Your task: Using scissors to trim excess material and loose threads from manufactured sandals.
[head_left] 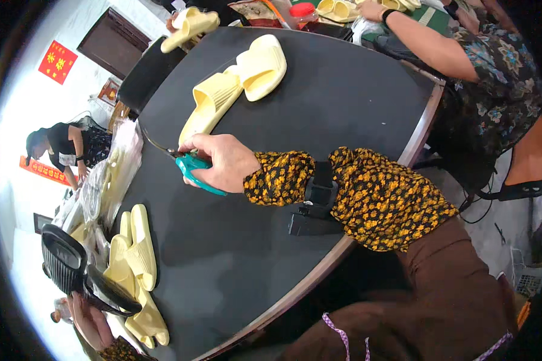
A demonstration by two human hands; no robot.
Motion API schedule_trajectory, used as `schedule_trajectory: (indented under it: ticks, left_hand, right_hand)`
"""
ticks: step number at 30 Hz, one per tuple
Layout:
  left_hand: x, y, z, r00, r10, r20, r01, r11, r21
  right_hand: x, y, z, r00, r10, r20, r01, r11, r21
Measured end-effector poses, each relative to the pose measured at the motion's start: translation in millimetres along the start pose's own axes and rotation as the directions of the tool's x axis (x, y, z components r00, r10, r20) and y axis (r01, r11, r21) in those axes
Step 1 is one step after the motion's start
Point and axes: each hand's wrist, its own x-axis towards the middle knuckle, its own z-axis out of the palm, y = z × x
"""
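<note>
My right hand (226, 163) reaches across the dark table, its fingers closed round teal-handled scissors (199, 172). The metal blades point left, close to the toe of a pale yellow slipper (214, 99). A second yellow slipper (262, 67) lies against that one, farther away. At the lower left, my left hand (89, 319) grips a pair of black slippers (66, 259) with ribbed straps, though its fingertips are partly hidden. Under and beside them, several yellow slippers (140, 256) lie along the table's left edge.
Clear plastic bags (111, 174) are heaped along the table's left side. Another yellow slipper (190, 29) is at the far edge, near a black chair (147, 75). One person (488, 90) sits at the far right; another (72, 144) bends over at the left.
</note>
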Motion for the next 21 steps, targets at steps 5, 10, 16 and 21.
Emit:
schedule_trajectory:
  ticks: [5, 10, 16, 21]
  left_hand:
    - [-27.7, 40.9, 40.3, 0.904, -0.415, -0.099, 0.34, 0.841, -0.42]
    - [-38.8, 40.5, 130.7, 0.747, -0.37, 0.553, 0.619, 0.082, -0.781]
    - [-20.3, 84.8, 227.7, 0.556, -0.485, 0.675, 0.788, 0.049, -0.614]
    - [-12.5, 91.6, 227.7, 0.597, -0.394, 0.699, 0.784, 0.102, -0.612]
  right_hand:
    - [0.6, 11.2, -4.6, 0.998, -0.05, -0.027, 0.046, 0.992, -0.119]
    - [5.3, 17.6, 1.7, 0.996, 0.067, 0.059, -0.071, 0.995, 0.075]
    - [1.5, 10.2, -3.9, 0.993, 0.093, 0.072, -0.093, 0.996, -0.005]
    - [0.5, 8.0, -3.7, 0.982, 0.094, 0.164, -0.064, 0.981, -0.181]
